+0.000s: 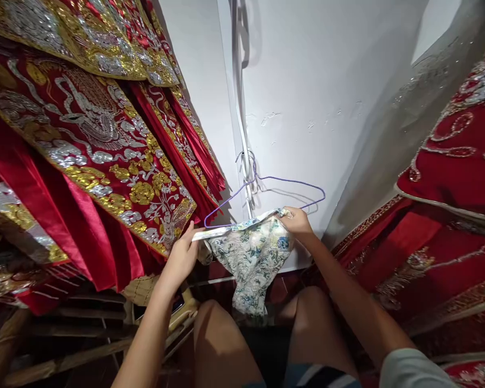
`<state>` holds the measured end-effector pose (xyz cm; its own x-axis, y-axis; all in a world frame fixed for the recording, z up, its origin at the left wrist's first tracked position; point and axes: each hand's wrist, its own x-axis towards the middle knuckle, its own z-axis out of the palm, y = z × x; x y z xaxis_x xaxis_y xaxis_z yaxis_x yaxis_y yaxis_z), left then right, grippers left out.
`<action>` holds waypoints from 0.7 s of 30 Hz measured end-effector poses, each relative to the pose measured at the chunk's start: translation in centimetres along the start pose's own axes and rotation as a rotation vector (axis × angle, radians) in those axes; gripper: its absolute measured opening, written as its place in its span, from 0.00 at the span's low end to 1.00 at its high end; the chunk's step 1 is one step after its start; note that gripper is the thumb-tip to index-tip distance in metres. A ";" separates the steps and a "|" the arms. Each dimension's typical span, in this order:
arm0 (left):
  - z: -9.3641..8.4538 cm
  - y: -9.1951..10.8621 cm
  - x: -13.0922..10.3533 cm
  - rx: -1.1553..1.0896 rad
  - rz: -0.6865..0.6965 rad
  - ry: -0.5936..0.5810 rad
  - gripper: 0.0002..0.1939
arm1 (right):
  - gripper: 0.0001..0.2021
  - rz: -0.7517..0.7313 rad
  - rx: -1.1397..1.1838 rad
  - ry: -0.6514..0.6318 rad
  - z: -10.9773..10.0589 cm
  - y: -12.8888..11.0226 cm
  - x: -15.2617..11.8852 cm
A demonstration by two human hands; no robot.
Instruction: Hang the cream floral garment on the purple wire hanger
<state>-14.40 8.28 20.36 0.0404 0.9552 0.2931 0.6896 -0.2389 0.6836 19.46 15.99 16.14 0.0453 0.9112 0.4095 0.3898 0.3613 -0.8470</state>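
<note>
A white garment with blue and green floral print [253, 253] hangs down between my two hands, its top edge stretched between them. My left hand [185, 252] pinches the left end of that edge. The right end is gripped by my right hand [298, 222]. Just behind the garment's top edge is a purple wire hanger [291, 182], its hook up by a white vertical rail on the wall. The hanger's lower bar is partly hidden by the fabric.
Red cloths with gold and silver embroidery [141, 188] hang at the left, and more red embroidered cloth [461, 161] hangs at the right. A wooden chair [73, 328] stands at the lower left. My knees are below the garment. The white wall [307, 70] is ahead.
</note>
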 end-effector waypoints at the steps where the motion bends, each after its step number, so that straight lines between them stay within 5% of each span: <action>1: 0.1 0.2 0.5 -0.098 0.000 0.039 0.25 | 0.15 -0.001 -0.023 0.012 -0.4 -0.3 -0.3; 6: 0.7 0.1 3.8 -0.365 -0.071 0.196 0.19 | 0.15 -0.003 -0.034 0.028 -1.6 -1.6 -1.3; 11: 1.0 -1.5 5.2 -0.271 -0.110 -0.007 0.12 | 0.14 0.003 -0.031 0.037 -2.0 -1.8 -1.8; 14: 1.3 -1.7 5.1 -0.107 -0.073 0.008 0.11 | 0.14 -0.002 0.015 -0.014 -1.7 -1.9 -2.0; 21: 3.0 3.5 7.4 -0.095 0.103 0.195 0.16 | 0.13 0.099 0.071 -0.001 0.8 -2.4 -3.4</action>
<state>-9.52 15.09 22.89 -0.0399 0.8753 0.4820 0.6173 -0.3577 0.7007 17.68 12.22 16.52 0.0799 0.9432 0.3224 0.3172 0.2826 -0.9053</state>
